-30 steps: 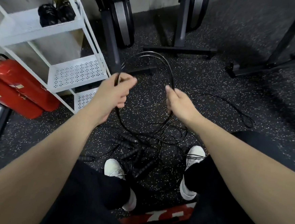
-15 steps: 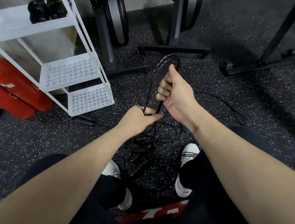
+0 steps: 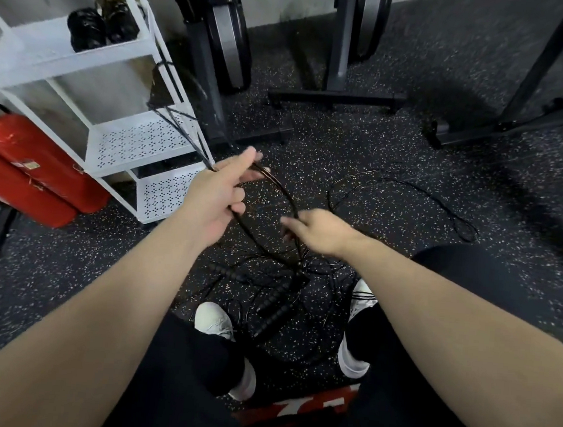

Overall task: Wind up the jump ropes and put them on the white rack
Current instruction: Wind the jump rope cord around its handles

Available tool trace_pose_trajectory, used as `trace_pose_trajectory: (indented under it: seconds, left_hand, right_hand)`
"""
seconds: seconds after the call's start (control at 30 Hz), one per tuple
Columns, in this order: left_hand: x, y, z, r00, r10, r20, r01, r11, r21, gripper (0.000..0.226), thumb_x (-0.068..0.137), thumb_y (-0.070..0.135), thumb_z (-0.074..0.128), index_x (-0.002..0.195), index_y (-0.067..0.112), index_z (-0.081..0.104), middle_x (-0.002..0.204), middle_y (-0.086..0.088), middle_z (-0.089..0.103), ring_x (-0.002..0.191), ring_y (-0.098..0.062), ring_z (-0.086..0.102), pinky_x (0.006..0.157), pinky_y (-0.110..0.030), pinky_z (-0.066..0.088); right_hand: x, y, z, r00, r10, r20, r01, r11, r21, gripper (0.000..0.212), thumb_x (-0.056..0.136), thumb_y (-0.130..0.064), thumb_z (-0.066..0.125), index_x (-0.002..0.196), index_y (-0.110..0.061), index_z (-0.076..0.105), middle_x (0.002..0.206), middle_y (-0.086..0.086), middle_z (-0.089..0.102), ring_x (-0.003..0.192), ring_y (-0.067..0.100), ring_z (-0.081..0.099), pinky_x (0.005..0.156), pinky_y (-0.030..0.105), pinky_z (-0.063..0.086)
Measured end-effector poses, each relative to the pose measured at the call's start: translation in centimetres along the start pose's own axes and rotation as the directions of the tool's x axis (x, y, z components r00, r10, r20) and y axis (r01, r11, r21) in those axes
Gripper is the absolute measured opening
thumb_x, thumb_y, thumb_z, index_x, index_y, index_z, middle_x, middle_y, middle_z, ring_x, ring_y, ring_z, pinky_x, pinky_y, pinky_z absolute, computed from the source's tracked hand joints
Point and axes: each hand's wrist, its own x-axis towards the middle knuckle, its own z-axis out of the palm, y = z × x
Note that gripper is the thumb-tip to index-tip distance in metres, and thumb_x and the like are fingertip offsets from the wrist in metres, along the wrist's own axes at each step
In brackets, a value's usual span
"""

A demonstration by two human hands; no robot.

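My left hand (image 3: 219,193) grips a black jump rope (image 3: 281,193) gathered into long loops. One end of the loops sticks up and left past my fist, in front of the white rack (image 3: 134,141). The other end curves down to my right hand (image 3: 319,231), whose blurred fingers curl over the strands. More black ropes with ribbed handles lie tangled in a floor pile (image 3: 276,300) between my feet. Two black wound bundles (image 3: 97,27) sit on the rack's upper shelf.
Red fire extinguishers (image 3: 24,166) lie left of the rack. Exercise machine bases (image 3: 333,97) stand behind on the speckled floor. A loose rope (image 3: 409,196) trails to the right. My white shoes (image 3: 214,319) flank the pile.
My left hand has risen up and left toward the rack with the looped rope. My right hand has dropped from the top of the loop to its lower end.
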Motion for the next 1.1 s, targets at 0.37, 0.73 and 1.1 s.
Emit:
trace_pose_trajectory:
  seconds: [0.37,0.73,1.1]
  left_hand:
    - [-1.3,-6.5,-0.4,0.976,-0.136,0.168,0.012,0.810,0.587,0.036,0.089,0.040,0.076,0.123,0.045,0.066,0.113,0.018,0.071,0.051,0.001,0.040,0.054,-0.020,0.039]
    - [-1.9,-8.3,1.7,0.967,-0.024,0.255,-0.151,0.752,0.642,0.022,0.098,0.027,0.070,0.117,0.018,0.075,0.073,0.012,0.070,0.043,0.003,0.041,0.045,-0.010,0.033]
    - [-2.2,-8.0,1.2,0.980,-0.076,0.183,-0.008,0.907,0.420,0.014,0.097,0.032,0.071,0.107,0.025,0.076,0.062,0.018,0.068,0.047,-0.005,0.033,0.052,-0.024,0.035]
  right_hand:
    - [-0.3,-2.6,-1.9,0.960,0.105,-0.259,0.168,0.524,0.835,0.037,0.108,-0.043,0.037,0.083,-0.017,0.048,0.055,-0.007,0.039,0.050,0.014,0.036,0.060,0.035,0.047]
    - [-1.7,-3.6,-3.0,0.969,0.118,-0.215,0.210,0.049,0.976,0.044,0.110,-0.042,0.036,0.072,-0.020,0.042,0.060,-0.005,0.020,0.051,0.011,0.019,0.045,0.023,0.029]
    - [-1.7,-1.5,-2.1,0.997,-0.038,-0.062,0.071,0.673,0.736,0.082,0.079,-0.079,0.045,0.138,-0.023,0.054,0.122,0.003,0.070,0.116,0.021,0.065,0.093,0.034,0.052]
